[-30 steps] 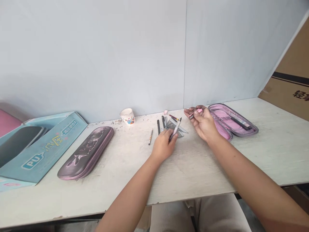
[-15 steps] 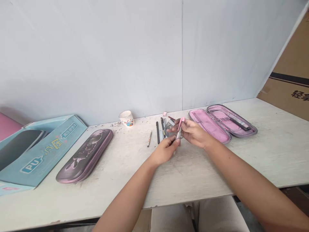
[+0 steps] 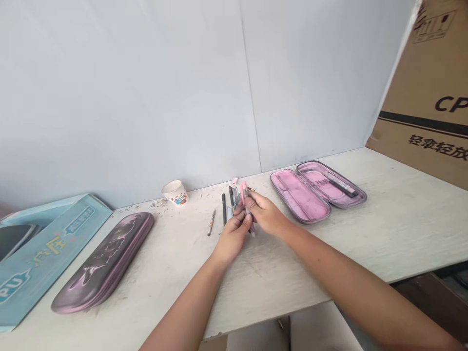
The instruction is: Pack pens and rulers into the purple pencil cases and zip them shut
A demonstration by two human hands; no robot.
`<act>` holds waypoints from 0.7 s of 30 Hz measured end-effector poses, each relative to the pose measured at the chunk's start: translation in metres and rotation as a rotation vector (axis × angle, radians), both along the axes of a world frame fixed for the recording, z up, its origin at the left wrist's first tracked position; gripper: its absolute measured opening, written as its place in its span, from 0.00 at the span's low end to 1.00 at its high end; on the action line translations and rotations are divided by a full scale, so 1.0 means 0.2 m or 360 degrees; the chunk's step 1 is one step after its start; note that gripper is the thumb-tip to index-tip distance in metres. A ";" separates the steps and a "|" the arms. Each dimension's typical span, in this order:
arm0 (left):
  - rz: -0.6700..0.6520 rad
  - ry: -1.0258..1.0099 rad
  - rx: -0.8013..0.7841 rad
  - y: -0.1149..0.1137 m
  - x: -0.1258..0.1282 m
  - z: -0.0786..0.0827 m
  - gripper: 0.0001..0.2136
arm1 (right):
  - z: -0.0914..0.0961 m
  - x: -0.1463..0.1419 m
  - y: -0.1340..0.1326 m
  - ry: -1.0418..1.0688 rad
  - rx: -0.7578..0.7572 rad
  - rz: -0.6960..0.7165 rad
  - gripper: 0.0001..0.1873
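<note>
My left hand (image 3: 232, 233) and right hand (image 3: 266, 214) are both curled tight around the pink pen (image 3: 243, 190), just above the surface (image 3: 292, 273) by the loose pens (image 3: 224, 209). I'd pinch the barrel steady with the left and work the pink end squarely with the right.

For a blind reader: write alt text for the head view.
The left hand and right hand grip a pink pen together above a white table. Loose pens lie behind; an open pink case sits right, a closed purple case left.

Pale blue wall (image 3: 146, 97) behind a whitish wooden table (image 3: 402, 229); cardboard box (image 3: 431, 97) at right
</note>
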State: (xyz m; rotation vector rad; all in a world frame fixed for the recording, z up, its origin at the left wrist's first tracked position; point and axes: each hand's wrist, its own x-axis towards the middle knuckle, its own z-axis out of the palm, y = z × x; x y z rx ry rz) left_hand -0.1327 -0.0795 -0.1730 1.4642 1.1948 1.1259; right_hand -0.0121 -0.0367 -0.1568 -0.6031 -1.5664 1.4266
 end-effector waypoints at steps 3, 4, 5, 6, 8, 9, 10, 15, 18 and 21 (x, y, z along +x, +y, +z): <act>-0.0008 -0.0082 -0.0005 0.02 0.03 0.05 0.16 | 0.05 0.07 0.01 -0.0024 0.0081 0.0087 0.13; -0.0031 -0.0070 -0.0007 0.03 0.06 0.07 0.16 | 0.06 0.11 0.02 -0.0034 0.0092 0.0103 0.13; -0.0061 -0.0044 -0.0006 0.05 0.09 0.10 0.15 | 0.08 0.15 0.03 -0.0040 0.0100 0.0104 0.13; -0.0098 -0.0017 -0.0002 0.08 0.14 0.12 0.15 | 0.09 0.20 0.05 -0.0048 0.0113 0.0083 0.13; -0.0186 0.0027 0.0035 0.14 0.26 0.17 0.14 | 0.12 0.33 0.08 -0.0093 0.0183 -0.0071 0.13; -0.0225 0.0054 0.0080 0.17 0.34 0.19 0.14 | 0.13 0.40 0.11 -0.0136 0.0248 -0.0211 0.13; -0.0253 0.0101 0.0143 0.20 0.41 0.20 0.14 | 0.13 0.48 0.13 -0.0198 0.0331 -0.0391 0.13; -0.0234 0.0643 0.0550 0.38 0.75 0.21 0.15 | 0.11 0.87 0.29 -0.0750 0.0706 -0.1336 0.14; -0.0227 0.0947 0.0687 0.49 0.87 0.17 0.17 | 0.03 1.01 0.37 -0.1289 0.0665 -0.1526 0.16; -0.0241 0.1310 0.0695 0.57 0.95 0.13 0.17 | -0.04 1.05 0.40 -0.1756 0.0585 -0.1414 0.18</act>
